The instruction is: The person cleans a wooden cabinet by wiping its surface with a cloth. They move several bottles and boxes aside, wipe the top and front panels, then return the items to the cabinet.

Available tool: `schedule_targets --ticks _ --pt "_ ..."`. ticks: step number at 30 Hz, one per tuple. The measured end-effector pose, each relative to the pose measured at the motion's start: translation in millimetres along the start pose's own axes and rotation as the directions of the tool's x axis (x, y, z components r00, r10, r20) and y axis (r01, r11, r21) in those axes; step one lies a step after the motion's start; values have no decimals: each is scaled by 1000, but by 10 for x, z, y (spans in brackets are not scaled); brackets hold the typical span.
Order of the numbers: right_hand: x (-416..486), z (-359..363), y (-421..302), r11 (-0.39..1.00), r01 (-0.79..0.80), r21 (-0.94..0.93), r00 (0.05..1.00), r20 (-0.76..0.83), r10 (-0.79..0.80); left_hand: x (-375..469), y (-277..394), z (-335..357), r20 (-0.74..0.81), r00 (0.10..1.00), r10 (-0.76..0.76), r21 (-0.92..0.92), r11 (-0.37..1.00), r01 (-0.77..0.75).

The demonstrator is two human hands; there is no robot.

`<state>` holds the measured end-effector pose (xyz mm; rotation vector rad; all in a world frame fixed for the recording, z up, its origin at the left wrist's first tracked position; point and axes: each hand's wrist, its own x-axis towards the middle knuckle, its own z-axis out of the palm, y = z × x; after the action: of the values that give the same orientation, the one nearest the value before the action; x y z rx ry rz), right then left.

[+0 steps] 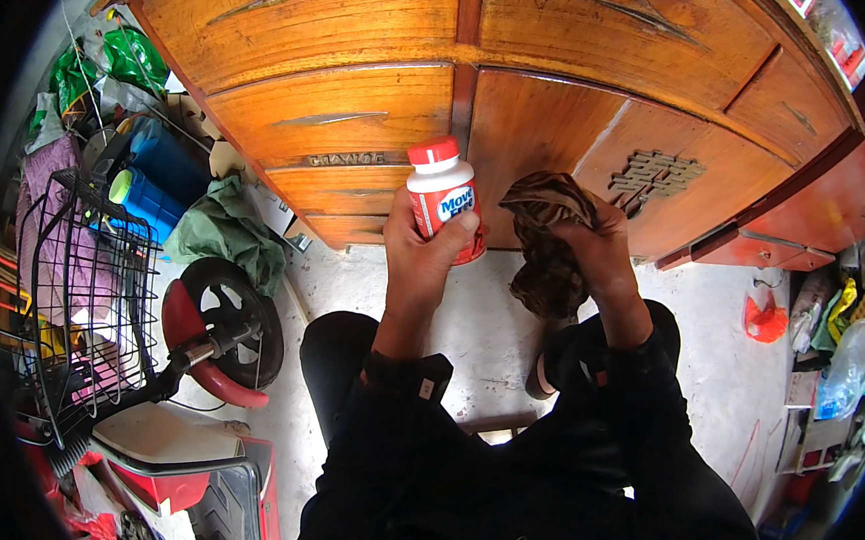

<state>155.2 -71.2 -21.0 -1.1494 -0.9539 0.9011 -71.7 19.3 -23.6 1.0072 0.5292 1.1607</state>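
A red and white Move Free supplement bottle (pixel 442 186) with a red cap stands nearly upright in my left hand (pixel 420 248). My thumb presses across its label, and the cap sits on the bottle. Bunched in my right hand (pixel 602 247) is a dark brown patterned cloth (pixel 549 277), which hangs down below the fingers. The bottle and the cloth are apart. Both hands are raised over my knees, in front of a varnished wooden cabinet (pixel 362 117) with drawers and carved lettering.
To the left stands a red electric scooter (pixel 190 467) with a black wire basket (pixel 96 293) and a front wheel (pixel 233 321). Behind it are blue bins (pixel 162 168) and a green bag (pixel 223 236). Plastic bags (pixel 853 361) and an orange-red bag (pixel 765 318) lie at the right.
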Motion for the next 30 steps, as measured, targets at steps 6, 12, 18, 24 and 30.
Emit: schedule_targets --ticks 6,12,18,24,30 --pt "-86 -104 -78 1000 1 31 1000 -22 -1 36 -71 -31 113 990 -81 -244 964 106" --pt "-114 -173 -117 1000 -16 -8 1000 -24 16 66 -118 -49 190 980 -52 -286 952 106" --pt "-134 -157 -176 1000 22 20 1000 -16 -22 55 -117 -109 177 982 -58 -288 952 108" --pt "-135 -93 -185 1000 7 1 1000 -24 -7 39 -73 -201 189 981 -44 -259 961 93" --pt "-123 -82 -158 1000 0 13 1000 1 0 60 -106 -257 179 983 -36 -286 954 87"
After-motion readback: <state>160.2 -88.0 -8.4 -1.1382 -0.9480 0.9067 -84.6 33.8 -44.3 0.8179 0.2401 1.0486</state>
